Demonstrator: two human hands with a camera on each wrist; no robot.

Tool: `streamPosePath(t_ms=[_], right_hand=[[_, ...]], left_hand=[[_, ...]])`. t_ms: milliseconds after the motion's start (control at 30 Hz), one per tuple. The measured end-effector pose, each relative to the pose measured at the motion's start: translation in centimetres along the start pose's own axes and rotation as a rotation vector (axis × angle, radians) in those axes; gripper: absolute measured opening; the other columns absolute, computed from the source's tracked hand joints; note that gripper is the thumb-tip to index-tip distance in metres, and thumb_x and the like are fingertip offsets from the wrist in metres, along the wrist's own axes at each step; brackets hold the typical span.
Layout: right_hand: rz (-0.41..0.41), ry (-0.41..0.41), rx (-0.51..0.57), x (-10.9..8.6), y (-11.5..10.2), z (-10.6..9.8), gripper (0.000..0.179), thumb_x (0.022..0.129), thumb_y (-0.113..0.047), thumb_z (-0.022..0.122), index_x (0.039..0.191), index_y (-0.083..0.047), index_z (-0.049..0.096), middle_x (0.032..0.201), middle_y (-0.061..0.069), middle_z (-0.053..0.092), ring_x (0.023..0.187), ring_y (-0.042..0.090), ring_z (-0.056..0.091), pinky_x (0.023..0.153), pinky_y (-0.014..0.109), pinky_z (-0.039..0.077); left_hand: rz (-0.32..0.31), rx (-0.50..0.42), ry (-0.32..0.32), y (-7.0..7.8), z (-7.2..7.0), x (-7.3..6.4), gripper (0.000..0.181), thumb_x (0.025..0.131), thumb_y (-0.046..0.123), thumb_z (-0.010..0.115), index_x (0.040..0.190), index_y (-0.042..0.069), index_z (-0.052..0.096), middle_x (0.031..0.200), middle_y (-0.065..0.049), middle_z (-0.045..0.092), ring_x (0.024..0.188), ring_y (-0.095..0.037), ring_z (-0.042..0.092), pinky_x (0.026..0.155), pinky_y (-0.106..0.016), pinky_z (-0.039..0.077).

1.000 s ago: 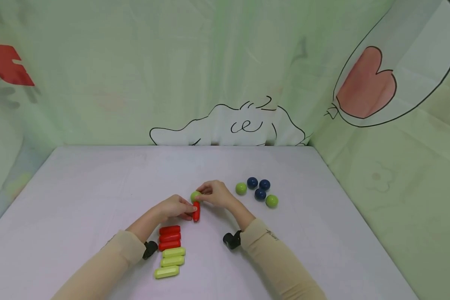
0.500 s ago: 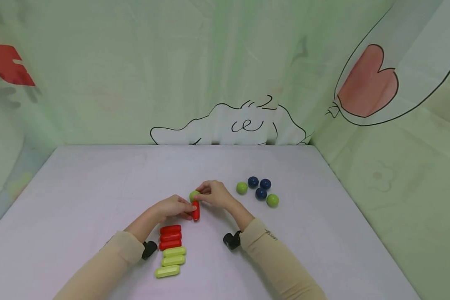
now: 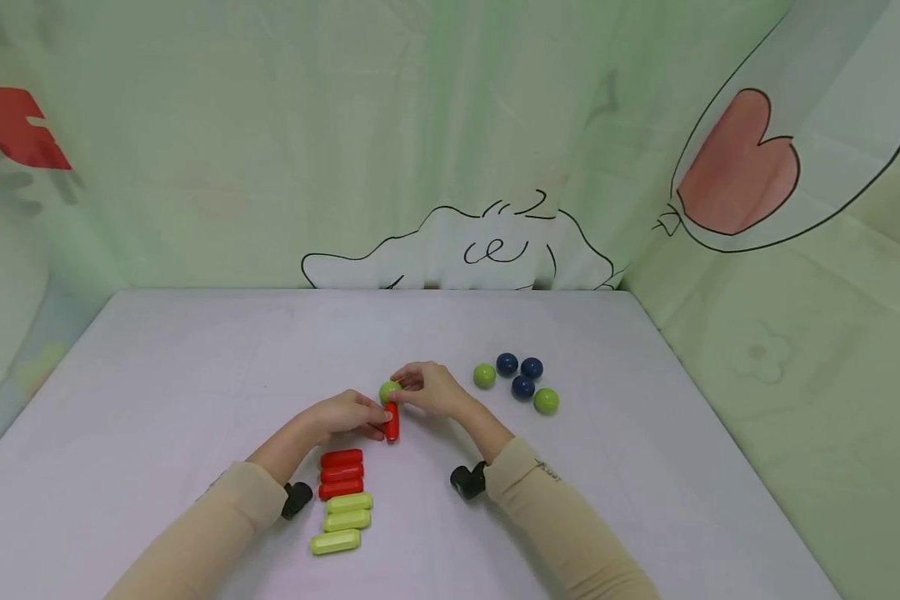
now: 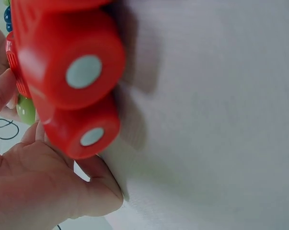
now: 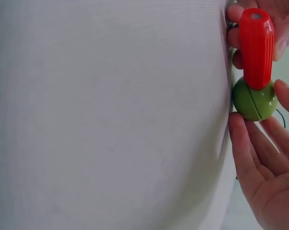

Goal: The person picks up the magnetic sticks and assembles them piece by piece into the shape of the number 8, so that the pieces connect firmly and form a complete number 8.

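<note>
My left hand [image 3: 348,414] pinches a red rod [image 5: 257,50] with a pale disc in its end. At the far end of that rod sits a green ball [image 5: 254,99] with a seam round it, pinched between the thumb and fingers of my right hand [image 3: 432,389]. Rod and ball meet end to end, low over the white table. In the left wrist view, two red rods [image 4: 82,72] loom large close to the camera, pale discs in their ends, and partly cover the left hand's work.
Left of centre lie several rods in a column: red rods [image 3: 341,474] above yellow-green rods [image 3: 347,521]. On the right, several dark blue balls [image 3: 522,387] sit between two green balls [image 3: 546,401]. A printed curtain [image 3: 270,150] stands behind the table [image 3: 217,333].
Both hands keep their hold on the rod and ball, almost unmoved. The whole head view has shifted slightly.
</note>
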State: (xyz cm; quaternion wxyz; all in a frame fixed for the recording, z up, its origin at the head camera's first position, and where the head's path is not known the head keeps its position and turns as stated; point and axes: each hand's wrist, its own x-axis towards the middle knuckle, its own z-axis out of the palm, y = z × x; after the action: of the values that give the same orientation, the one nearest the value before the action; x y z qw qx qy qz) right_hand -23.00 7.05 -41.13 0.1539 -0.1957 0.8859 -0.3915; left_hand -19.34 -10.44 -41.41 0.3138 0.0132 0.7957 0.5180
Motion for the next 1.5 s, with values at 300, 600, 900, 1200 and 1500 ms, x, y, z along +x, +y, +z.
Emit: streamPosePath(t_ms=[300, 600, 900, 1200, 1500], right_hand=[[-0.001, -0.013, -0.026, -0.5, -0.1, -0.5, 0.035, 0.084, -0.022, 0.067, 0.114, -0.006, 0.061, 0.109, 0.009, 0.064, 0.098, 0.021, 0.06, 0.082, 0.031, 0.048], [-0.025, 0.009, -0.035, -1.3, 0.0, -1.6, 0.033, 0.084, -0.02, 0.066, 0.113, -0.004, 0.062, 0.109, 0.009, 0.064, 0.097, 0.022, 0.06, 0.083, 0.032, 0.047], [-0.058, 0.028, -0.013, -2.3, 0.6, -2.9, 0.033, 0.085, -0.016, 0.066, 0.114, -0.001, 0.06, 0.108, 0.01, 0.064, 0.095, 0.022, 0.06, 0.082, 0.031, 0.048], [-0.063, 0.081, 0.012, -3.4, 1.2, -4.6, 0.033, 0.084, -0.015, 0.066, 0.114, -0.001, 0.061, 0.109, 0.012, 0.063, 0.095, 0.022, 0.061, 0.081, 0.031, 0.049], [-0.085, 0.165, 0.012, -4.7, 2.4, -6.8, 0.032, 0.083, -0.015, 0.068, 0.111, 0.0, 0.062, 0.107, 0.013, 0.064, 0.09, 0.022, 0.063, 0.076, 0.031, 0.05]], left_hand=[[0.005, 0.011, 0.001, -0.1, 0.1, -0.3, 0.024, 0.09, 0.02, 0.056, 0.1, -0.001, 0.065, 0.078, -0.004, 0.065, 0.077, -0.015, 0.06, 0.077, -0.032, 0.039], [0.002, 0.023, 0.008, -0.2, 0.1, -0.2, 0.026, 0.09, 0.021, 0.056, 0.102, -0.001, 0.064, 0.081, -0.004, 0.065, 0.079, -0.015, 0.06, 0.083, -0.036, 0.04], [-0.001, 0.01, 0.002, -0.2, 0.1, -0.2, 0.027, 0.09, 0.022, 0.057, 0.102, -0.001, 0.064, 0.08, -0.003, 0.064, 0.078, -0.015, 0.06, 0.078, -0.032, 0.04], [-0.014, 0.002, 0.013, -0.1, 0.2, -0.2, 0.027, 0.09, 0.022, 0.057, 0.102, -0.001, 0.063, 0.083, -0.004, 0.064, 0.078, -0.015, 0.059, 0.077, -0.031, 0.041], [-0.009, 0.002, 0.017, -0.1, 0.3, -0.4, 0.027, 0.09, 0.022, 0.058, 0.102, -0.001, 0.062, 0.084, -0.005, 0.064, 0.078, -0.015, 0.06, 0.079, -0.033, 0.041]])
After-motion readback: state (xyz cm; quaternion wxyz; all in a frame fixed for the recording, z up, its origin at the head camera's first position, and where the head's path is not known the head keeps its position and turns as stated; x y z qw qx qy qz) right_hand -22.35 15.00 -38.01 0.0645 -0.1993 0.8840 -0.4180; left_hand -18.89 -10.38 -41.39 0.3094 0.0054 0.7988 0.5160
